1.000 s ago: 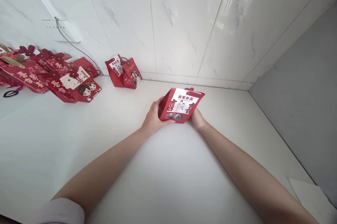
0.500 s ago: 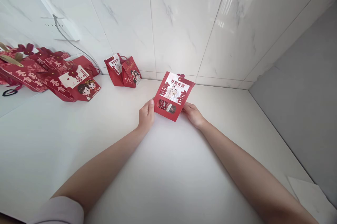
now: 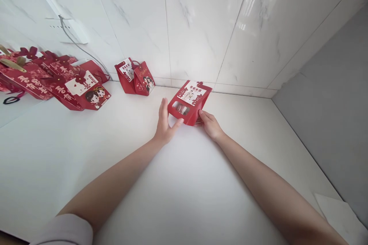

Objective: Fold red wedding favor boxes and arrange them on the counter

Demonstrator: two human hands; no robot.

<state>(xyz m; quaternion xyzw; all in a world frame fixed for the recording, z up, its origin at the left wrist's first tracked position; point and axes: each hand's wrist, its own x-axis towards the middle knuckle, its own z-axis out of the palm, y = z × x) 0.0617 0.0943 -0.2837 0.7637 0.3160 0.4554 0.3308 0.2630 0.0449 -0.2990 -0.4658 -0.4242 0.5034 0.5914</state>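
A red gift box with a white picture label and a small clear window leans back in front of me, over the white table. My right hand grips its lower right side, thumb on the side face and the other fingers partly hidden beneath. At the box's left lower corner is my left hand, its thumb and fingers spread apart. The left thumb tip is at the box's front bottom edge; whether it presses there I cannot tell.
Two red gift boxes stand against the tiled wall, left of centre. Several more red boxes with ribbons crowd the far left. A grey cable hangs from a wall socket. White paper lies at the lower right.
The box has tipped back and sits slightly lower, showing more of its right side. My left hand has loosened from its left edge and spread its fingers. My right hand keeps its hold.
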